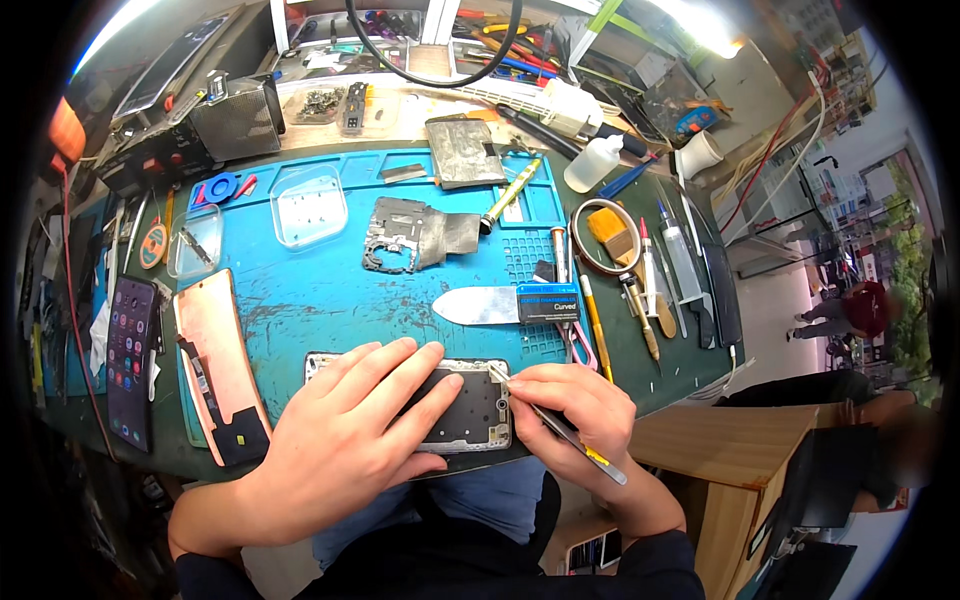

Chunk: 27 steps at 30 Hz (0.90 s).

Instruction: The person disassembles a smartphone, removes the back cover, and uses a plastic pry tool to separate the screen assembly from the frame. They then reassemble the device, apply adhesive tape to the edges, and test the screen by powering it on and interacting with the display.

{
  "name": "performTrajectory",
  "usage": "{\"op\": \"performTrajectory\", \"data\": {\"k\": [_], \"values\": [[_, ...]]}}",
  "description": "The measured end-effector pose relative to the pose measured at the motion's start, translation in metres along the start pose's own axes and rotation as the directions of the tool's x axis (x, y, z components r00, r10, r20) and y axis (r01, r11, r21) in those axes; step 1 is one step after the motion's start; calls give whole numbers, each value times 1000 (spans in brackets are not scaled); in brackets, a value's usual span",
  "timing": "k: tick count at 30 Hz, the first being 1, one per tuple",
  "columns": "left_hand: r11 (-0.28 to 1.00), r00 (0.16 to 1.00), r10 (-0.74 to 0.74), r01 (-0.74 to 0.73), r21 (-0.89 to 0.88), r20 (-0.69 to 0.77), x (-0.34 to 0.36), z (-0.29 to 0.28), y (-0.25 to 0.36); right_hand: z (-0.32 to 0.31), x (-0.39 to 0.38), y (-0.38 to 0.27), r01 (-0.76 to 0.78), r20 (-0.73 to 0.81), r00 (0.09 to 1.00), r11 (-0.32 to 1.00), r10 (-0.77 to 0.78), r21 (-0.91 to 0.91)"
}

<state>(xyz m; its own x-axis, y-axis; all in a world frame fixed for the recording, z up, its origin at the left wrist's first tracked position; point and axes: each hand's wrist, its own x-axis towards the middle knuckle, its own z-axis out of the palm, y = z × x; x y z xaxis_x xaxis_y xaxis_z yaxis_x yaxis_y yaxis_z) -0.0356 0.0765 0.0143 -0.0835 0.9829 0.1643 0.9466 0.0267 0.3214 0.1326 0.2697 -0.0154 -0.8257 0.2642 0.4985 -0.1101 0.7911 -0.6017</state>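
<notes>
An opened phone frame, dark inside with a silvery rim, lies at the near edge of the mat. My left hand rests flat across its left part, fingers stretched out and apart, hiding much of it. My right hand is closed in a pinch round metal tweezers. Their tips meet the frame's upper right corner; whether anything sits between them is too small to tell. Beyond the frame lie a curved-tip metal pry blade with a blue and black handle and a grey phone inner plate with a flap.
The blue work mat carries a clear tray of tiny parts. At left are a copper-coloured back cover and a lit phone. A tape roll, white bottle, brushes and syringes stand or lie right.
</notes>
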Motion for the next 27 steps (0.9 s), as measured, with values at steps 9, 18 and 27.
{"op": "performTrajectory", "data": {"k": [9,18,27], "values": [[1000,1000,5,-5,-9,6,0,1,-1,-1,2,0,-5,39,999,1000,6,-9],[1000,1000,-6,6,-13,5,1,0,0,2,1,0,93,-10,996,993,-94,-70],[1000,1000,-10,10,-19,-7,0,0,1,0,1,-3,108,48,993,991,-104,-77]]}}
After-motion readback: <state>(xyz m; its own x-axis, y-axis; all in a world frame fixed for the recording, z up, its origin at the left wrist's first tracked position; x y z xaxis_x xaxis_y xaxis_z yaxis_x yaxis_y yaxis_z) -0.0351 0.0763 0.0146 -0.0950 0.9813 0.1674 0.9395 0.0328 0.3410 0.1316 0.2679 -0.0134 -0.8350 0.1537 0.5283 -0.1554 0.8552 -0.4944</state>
